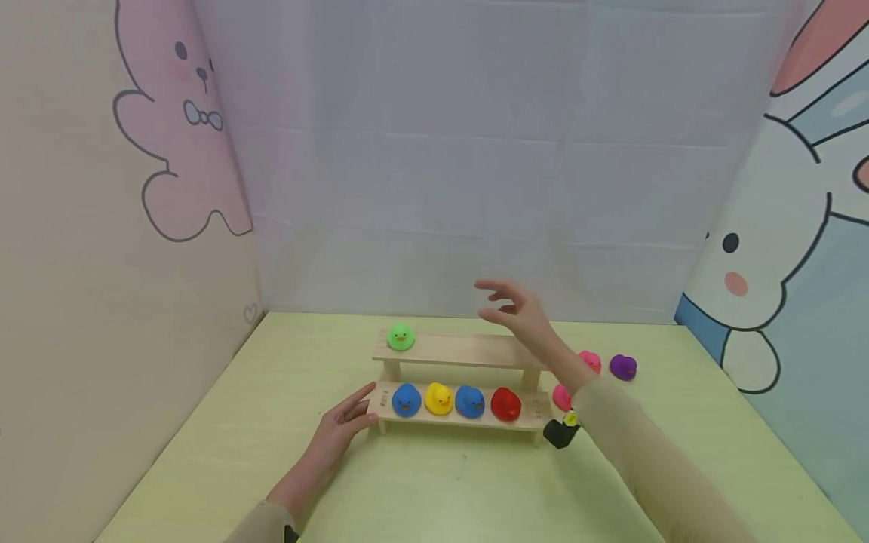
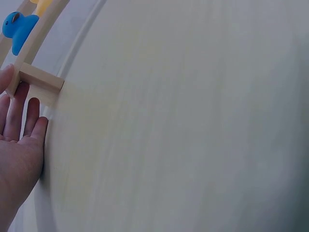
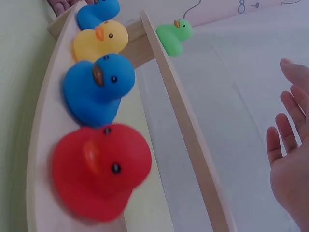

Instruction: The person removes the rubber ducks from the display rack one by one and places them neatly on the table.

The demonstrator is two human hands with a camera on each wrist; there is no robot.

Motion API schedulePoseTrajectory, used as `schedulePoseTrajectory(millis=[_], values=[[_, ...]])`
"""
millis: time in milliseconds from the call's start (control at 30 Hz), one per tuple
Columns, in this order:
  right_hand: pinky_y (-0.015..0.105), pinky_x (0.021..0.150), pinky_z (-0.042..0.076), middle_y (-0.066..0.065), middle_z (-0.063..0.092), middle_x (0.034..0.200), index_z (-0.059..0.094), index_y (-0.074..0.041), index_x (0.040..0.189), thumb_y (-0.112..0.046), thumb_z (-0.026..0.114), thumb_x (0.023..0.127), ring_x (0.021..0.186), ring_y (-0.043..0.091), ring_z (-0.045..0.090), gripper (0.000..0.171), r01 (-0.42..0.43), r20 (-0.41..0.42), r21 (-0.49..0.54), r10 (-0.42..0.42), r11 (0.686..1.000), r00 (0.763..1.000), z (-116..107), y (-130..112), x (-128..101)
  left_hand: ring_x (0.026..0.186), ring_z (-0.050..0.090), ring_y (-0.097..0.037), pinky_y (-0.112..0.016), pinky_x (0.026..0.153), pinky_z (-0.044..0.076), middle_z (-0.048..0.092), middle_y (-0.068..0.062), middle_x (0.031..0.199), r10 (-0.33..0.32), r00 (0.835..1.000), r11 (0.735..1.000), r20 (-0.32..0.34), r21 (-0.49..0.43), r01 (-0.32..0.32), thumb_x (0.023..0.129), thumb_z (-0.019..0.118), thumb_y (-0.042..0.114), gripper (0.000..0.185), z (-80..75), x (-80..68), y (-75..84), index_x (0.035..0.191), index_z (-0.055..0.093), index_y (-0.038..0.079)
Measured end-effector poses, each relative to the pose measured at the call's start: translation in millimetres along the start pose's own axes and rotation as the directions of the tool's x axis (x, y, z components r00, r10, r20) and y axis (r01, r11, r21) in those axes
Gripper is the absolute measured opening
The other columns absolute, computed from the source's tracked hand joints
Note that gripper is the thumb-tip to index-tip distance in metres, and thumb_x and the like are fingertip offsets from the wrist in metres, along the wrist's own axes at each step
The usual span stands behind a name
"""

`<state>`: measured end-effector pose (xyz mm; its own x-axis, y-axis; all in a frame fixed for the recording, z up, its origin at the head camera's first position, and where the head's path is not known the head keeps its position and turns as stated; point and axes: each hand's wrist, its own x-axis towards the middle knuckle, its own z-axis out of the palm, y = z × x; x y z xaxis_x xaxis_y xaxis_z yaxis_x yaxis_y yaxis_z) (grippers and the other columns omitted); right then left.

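A two-tier wooden stand stands on the table. My left hand grips the left end of its lower shelf, thumb in front and fingers at the back; the left wrist view shows the fingertips at the stand's end. On the lower shelf sit a blue duck, a yellow duck, a second blue duck and a red duck. A green duck sits at the left of the upper shelf. My right hand hovers above the upper shelf's right part, fingers apart, holding nothing.
Right of the stand, partly behind my right arm, are a pink duck and another pink duck. A purple duck lies farther right. A small black device sits by the right cuff. A white curtain hangs behind.
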<state>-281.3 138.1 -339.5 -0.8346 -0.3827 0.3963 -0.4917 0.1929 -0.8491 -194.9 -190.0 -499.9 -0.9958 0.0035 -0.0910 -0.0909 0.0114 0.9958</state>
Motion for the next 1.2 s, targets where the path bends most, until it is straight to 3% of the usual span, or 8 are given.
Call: schedulePoseTrajectory(millis=[333,533,800,967,1200], values=[[0.036,0.089,0.043,0.014,0.051,0.132,0.051,-0.002,0.131,-0.005,0.062,0.088,0.111,0.030,0.047,0.044,0.042,0.005,0.114,-0.043,0.993,0.999,56,-3,23,0.121,0.051,-0.023,-0.051,0.108,0.024,0.061,-0.010,0.123,-0.015,1.000,1.000,0.002,-0.001,0.015,0.081,0.072,0.021,0.060,-0.8,-0.1,1.0,0.136,0.050,0.025],[0.042,0.088,0.043,0.017,0.053,0.131,0.052,-0.001,0.130,-0.006,0.063,0.088,0.111,0.032,0.047,0.044,0.056,0.044,0.127,-0.062,0.990,0.997,83,-1,30,0.120,0.052,-0.023,-0.051,0.107,0.025,0.061,-0.010,0.122,-0.017,1.000,1.000,-0.004,0.013,0.017,0.081,0.072,0.021,0.059,-0.8,0.7,-0.9,0.136,0.050,0.025],[0.040,0.087,0.043,0.016,0.054,0.130,0.053,-0.004,0.130,-0.008,0.064,0.088,0.113,0.040,0.045,0.043,0.038,0.085,0.108,-0.047,0.993,0.995,108,9,33,0.119,0.052,-0.020,-0.049,0.108,0.025,0.061,-0.009,0.123,-0.001,1.000,1.000,0.019,-0.002,0.001,0.082,0.071,0.021,0.059,-2.2,-1.2,-1.0,0.136,0.050,0.026],[0.038,0.091,0.043,0.006,0.055,0.129,0.056,-0.016,0.128,-0.018,0.067,0.087,0.116,0.033,0.046,0.042,-0.008,0.087,0.089,0.000,0.996,0.996,116,33,37,0.118,0.053,-0.018,-0.048,0.108,0.024,0.061,-0.009,0.123,0.009,0.999,1.000,0.034,-0.021,-0.008,0.082,0.070,0.019,0.058,-2.7,-1.4,-1.0,0.136,0.050,0.025],[0.035,0.090,0.046,-0.003,0.060,0.121,0.061,-0.020,0.122,-0.023,0.069,0.085,0.107,0.019,0.053,0.038,-0.001,0.117,0.018,-0.001,1.000,0.993,120,44,38,0.117,0.054,-0.019,-0.049,0.107,0.025,0.061,-0.009,0.123,0.002,1.000,1.000,0.018,-0.005,-0.002,0.082,0.071,0.019,0.058,-2.8,-0.5,-1.7,0.136,0.050,0.026]])
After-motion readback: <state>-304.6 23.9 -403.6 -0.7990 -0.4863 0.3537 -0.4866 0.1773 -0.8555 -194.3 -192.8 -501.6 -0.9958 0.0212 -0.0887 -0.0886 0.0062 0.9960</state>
